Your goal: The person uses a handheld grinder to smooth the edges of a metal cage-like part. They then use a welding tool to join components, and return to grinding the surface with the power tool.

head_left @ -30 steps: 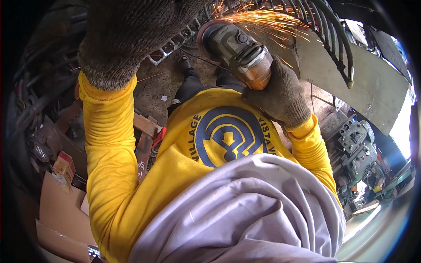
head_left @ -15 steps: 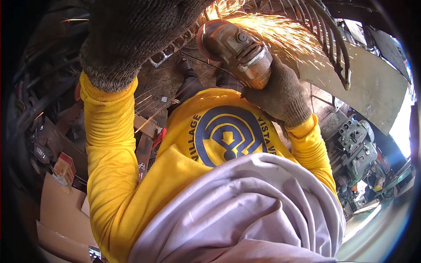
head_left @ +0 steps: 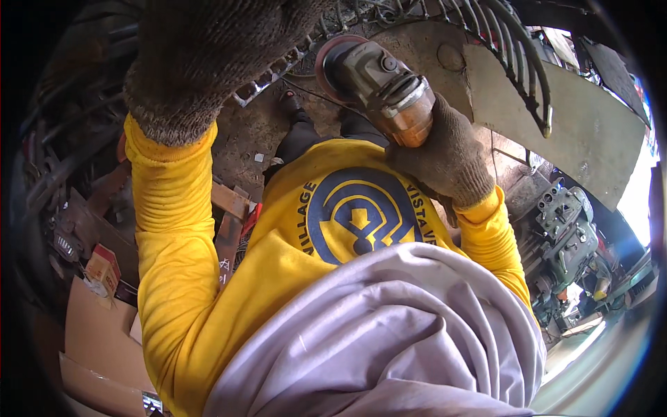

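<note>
My right hand (head_left: 448,153), in a brown knitted glove, is closed around the body of an angle grinder (head_left: 389,83). The grinder's round disc (head_left: 337,66) faces left, beside a metal strip with a toothed edge (head_left: 274,73), and no sparks fly from it. Large and close at the upper left, my left hand (head_left: 215,55) wears a matching glove. It lies over the toothed strip, with its fingers hidden or cut off at the top edge. Curved metal bars (head_left: 504,48) joined to a thicker rod arch at the upper right.
A flat sheet (head_left: 556,125) lies at the right, with a grey machine part (head_left: 566,222) below it. Cardboard (head_left: 101,333) and a small red box (head_left: 103,267) are at the left. A dark cord (head_left: 319,96) crosses the floor near my feet.
The bright spray of sparks at the disc has stopped. The grinder has shifted slightly right and down, and the toothed strip now shows more plainly.
</note>
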### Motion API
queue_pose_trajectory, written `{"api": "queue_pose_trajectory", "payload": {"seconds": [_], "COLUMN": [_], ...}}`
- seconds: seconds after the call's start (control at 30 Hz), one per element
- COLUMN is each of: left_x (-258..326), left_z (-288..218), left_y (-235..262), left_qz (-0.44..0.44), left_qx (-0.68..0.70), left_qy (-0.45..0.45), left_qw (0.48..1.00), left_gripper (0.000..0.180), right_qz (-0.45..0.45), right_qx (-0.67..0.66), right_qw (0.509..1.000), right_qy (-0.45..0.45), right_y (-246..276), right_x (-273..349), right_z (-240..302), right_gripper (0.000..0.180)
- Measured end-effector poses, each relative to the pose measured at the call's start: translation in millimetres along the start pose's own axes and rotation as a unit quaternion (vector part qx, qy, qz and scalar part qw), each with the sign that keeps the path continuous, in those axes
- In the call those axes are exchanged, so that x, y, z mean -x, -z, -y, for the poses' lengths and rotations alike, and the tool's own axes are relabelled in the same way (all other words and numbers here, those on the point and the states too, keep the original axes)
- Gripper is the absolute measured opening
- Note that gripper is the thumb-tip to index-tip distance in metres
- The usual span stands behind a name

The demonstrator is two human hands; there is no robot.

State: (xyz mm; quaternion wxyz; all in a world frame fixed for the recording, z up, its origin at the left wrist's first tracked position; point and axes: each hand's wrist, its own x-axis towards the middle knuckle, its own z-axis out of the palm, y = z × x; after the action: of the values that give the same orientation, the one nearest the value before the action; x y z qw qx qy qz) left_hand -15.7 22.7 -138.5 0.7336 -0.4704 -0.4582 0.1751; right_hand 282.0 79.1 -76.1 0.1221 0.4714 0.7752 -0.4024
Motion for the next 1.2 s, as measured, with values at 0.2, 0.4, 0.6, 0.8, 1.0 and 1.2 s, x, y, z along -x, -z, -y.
{"api": "queue_pose_trajectory", "payload": {"seconds": [0.2,0.4,0.6,0.8,1.0,1.2], "left_x": [-1.9,-8.2,-4.4,-19.1,-25.6,-18.8], "left_z": [6.8,19.3,33.9,27.5,31.0,21.0], "left_y": [-11.8,-11.5,-18.6,-7.9,-2.4,-3.9], "left_qz": [-0.019,-0.033,-0.012,-0.005,0.029,-0.028], "left_qx": [-0.114,0.221,0.286,0.464,0.576,0.417], "left_qy": [-0.033,0.04,-0.068,0.069,0.125,0.092], "left_qw": [0.993,0.974,0.956,0.883,0.808,0.904], "left_gripper": [0.056,0.056,0.053,0.047,0.042,0.047], "right_qz": [0.006,-0.015,0.008,-0.006,0.019,0.02], "right_qx": [0.014,-0.024,0.018,0.047,0.042,0.055], "right_qw": [0.999,0.998,1.0,0.999,0.999,0.998], "right_qy": [0.028,0.047,0.021,0.007,-0.009,-0.021], "right_y": [-1.1,-8.4,2.2,3.4,1.8,3.8], "right_x": [-8.3,-6.8,-8.7,-7.8,-7.5,-6.8], "right_z": [-0.2,-9.5,6.1,5.8,2.3,9.2], "right_gripper": [0.075,0.075,0.074,0.073,0.07,0.069]}}
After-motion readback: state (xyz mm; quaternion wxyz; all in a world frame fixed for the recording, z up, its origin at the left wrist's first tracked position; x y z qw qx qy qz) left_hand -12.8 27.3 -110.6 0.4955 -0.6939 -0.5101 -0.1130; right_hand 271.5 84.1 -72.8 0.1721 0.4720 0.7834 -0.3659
